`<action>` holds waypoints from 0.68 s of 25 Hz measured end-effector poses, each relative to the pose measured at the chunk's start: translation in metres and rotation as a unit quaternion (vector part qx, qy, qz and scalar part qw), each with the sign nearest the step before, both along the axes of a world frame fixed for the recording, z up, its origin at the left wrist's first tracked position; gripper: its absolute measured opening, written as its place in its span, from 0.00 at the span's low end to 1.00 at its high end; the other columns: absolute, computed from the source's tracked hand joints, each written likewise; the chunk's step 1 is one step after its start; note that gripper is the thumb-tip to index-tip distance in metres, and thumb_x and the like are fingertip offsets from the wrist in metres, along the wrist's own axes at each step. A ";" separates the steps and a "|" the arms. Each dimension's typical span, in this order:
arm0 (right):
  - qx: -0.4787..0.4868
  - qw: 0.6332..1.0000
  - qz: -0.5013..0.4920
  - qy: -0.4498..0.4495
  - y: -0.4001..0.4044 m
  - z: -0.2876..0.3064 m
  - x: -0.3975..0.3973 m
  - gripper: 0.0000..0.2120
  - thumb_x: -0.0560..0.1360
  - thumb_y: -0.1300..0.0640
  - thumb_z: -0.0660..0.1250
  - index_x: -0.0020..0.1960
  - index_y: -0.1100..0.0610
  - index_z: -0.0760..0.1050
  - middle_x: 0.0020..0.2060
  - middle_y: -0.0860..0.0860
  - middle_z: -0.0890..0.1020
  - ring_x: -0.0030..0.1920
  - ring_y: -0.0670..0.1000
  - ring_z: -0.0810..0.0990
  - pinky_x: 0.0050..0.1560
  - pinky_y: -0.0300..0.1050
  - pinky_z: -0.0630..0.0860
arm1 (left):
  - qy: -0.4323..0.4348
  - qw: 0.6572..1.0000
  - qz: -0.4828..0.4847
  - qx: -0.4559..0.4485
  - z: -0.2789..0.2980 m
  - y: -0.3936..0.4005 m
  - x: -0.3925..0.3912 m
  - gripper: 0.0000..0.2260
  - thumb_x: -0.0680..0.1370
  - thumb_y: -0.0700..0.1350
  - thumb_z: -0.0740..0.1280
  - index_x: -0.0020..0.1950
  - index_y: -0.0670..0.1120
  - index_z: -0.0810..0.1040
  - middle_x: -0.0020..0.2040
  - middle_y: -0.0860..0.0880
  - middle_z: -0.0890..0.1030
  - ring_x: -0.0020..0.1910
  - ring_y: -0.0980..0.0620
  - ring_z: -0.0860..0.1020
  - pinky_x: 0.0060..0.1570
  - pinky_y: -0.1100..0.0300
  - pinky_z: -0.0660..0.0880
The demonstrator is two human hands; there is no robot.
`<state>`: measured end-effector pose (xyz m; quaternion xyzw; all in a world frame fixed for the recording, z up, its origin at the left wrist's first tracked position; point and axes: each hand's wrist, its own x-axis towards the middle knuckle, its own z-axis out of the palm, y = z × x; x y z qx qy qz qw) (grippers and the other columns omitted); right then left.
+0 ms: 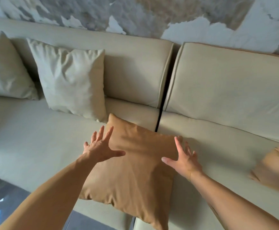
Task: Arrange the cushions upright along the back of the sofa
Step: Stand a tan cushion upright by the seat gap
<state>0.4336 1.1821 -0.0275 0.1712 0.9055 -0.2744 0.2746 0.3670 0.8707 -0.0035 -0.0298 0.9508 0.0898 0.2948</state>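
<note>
A cream sofa [226,83] fills the view, its two back pads split by a dark gap that runs from far to near down the middle. Behind it the wall [152,14] is mottled grey, white and tan. Two pale cushions already stand upright against the back at far left: one at the left edge [4,70], and a second [72,82] just right of it, leaning on the left back pad. A tan cushion [132,176] lies flat on the seat, straddling the gap, turned like a diamond with one corner pointing far toward the back and the opposite corner hanging over the near seat edge, so its long diagonal runs far to near. Another tan cushion [274,165] lies at the right edge, partly out of frame and blurred. The left hand [100,150] is spread wide with fingers extended, over the flat cushion's far-left edge; the right hand [183,156] is likewise splayed at its far-right corner. Both are released and grasp nothing; whether they touch the fabric cannot be told. The cushion lies directly between and below the hands, each about equally close. The next move likely means clamping its two sides and tipping it up against the back, beside the second pale cushion. No brand, label or writing shows anywhere.
</note>
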 end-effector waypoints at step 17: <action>-0.235 0.925 -0.278 -0.112 -0.024 -0.078 -0.030 0.62 0.59 0.37 0.78 0.76 0.35 0.36 0.77 0.49 0.60 0.75 0.56 0.62 0.72 0.59 0.60 | -0.145 0.966 0.139 0.165 -0.079 -0.032 -0.057 0.70 0.45 0.76 0.72 0.76 0.64 0.33 0.78 0.45 0.56 0.75 0.40 0.62 0.69 0.47 0.64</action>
